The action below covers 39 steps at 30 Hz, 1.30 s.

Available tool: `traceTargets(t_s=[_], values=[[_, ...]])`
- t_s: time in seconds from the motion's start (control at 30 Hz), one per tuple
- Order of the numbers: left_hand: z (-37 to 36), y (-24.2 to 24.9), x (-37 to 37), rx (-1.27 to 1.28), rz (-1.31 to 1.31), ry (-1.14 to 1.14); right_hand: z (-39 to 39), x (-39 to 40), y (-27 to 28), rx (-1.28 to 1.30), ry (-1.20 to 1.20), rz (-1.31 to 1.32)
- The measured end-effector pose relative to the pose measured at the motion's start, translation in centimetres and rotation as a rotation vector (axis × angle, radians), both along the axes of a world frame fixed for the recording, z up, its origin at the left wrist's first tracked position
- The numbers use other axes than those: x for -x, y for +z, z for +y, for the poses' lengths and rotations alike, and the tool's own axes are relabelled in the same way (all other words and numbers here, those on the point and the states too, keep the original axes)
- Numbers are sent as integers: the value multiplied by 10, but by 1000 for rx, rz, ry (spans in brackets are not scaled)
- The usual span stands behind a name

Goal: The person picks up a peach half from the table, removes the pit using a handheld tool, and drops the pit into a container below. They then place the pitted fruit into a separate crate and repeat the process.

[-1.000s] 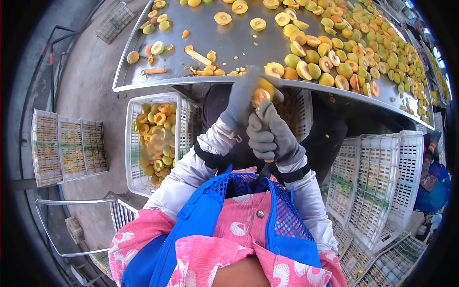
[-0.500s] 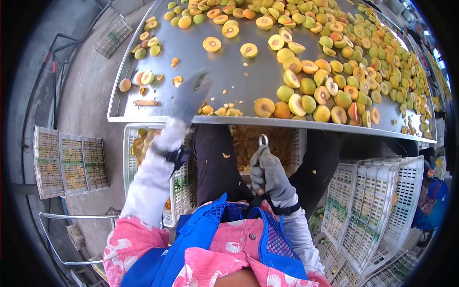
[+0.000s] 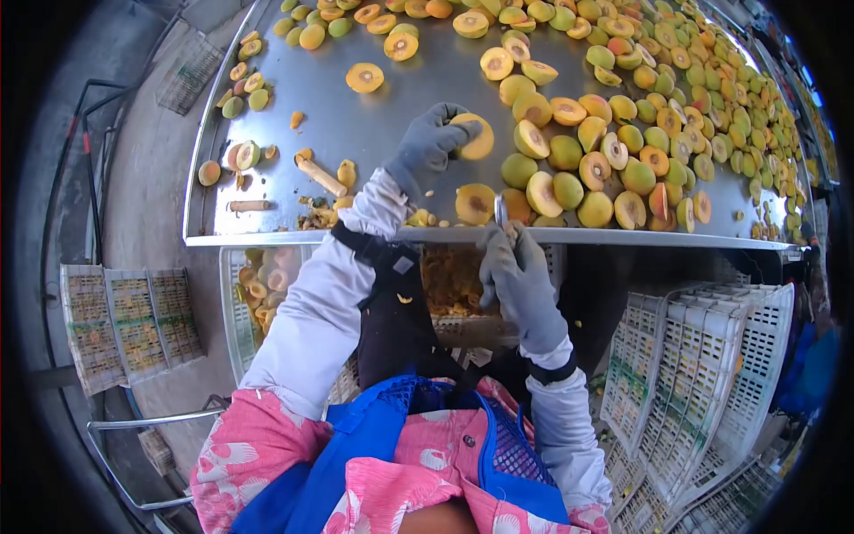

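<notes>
My left hand (image 3: 431, 147), in a grey glove, holds a yellow fruit half (image 3: 473, 137) by its edge above the metal table (image 3: 356, 116). My right hand (image 3: 518, 271), gloved too, is closed around a small tool with a metal loop end (image 3: 500, 210), held upright at the table's front edge. Just behind the loop lies a cut fruit half (image 3: 475, 204). Many halved fruits (image 3: 594, 169) are heaped to the right. A wooden-handled tool (image 3: 320, 174) lies left of my left hand, near scraps of pulp.
Below the table edge, a white crate (image 3: 233, 311) holds fruit halves at left, and a container of brown-orange scraps (image 3: 454, 280) sits between the legs. Stacked white crates (image 3: 680, 356) stand at right, more crates (image 3: 133, 320) at left, beside a metal rail (image 3: 160, 420).
My left hand has moved right across the table and now holds a fruit half. A wooden-handled tool shows where that hand was. My right hand has risen to the table edge with its tool.
</notes>
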<state>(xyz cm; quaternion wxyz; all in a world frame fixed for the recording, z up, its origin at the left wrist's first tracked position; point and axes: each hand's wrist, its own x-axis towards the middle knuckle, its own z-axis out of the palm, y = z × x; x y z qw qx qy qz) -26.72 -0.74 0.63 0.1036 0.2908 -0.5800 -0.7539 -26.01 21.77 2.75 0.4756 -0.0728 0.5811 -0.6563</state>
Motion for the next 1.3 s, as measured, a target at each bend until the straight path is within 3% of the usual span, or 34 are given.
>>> traceTargets(t_s=[0.03, 0.1, 0.2, 0.23, 0.3, 0.4, 0.53, 0.6, 0.73, 0.8, 1.0, 1.13, 1.2, 1.3], values=[[16, 2, -20, -8, -4, 4, -7, -2, 9, -28, 12, 107], [38, 7, -50, 816, 519, -180, -12, -10, 19, -58, 27, 221], [56, 22, -74, 938, 537, -183, -6, -27, 23, -47, 74, 247], [63, 28, -82, 938, 545, -174, -4, -33, 23, -49, 77, 258], [77, 38, -99, 903, 319, -73, 2, -46, 25, -40, 14, 293], [88, 31, -102, 884, 513, 22, 7, -61, 27, 21, -72, 422], [108, 53, -107, 719, 549, 8, 15, -72, 41, -23, -120, 394], [120, 72, -113, 152, 591, -25, 17, -74, 38, -17, -163, 481], [128, 79, -112, -16, 490, 48, 21, -78, 46, -86, -121, 552], [131, 78, -106, -166, 406, 205, 21, -82, 49, -43, -164, 736], [142, 81, -107, -69, 446, 381, 16, -86, 49, -51, -170, 955], [142, 86, -108, -92, 477, 384, 17, -89, 53, -40, -145, 985], [137, 87, -105, 24, 465, 363, 17, -90, 51, -52, -124, 1027], [132, 87, -103, 87, 419, 308, 14, -89, 33, 54, -115, 849]])
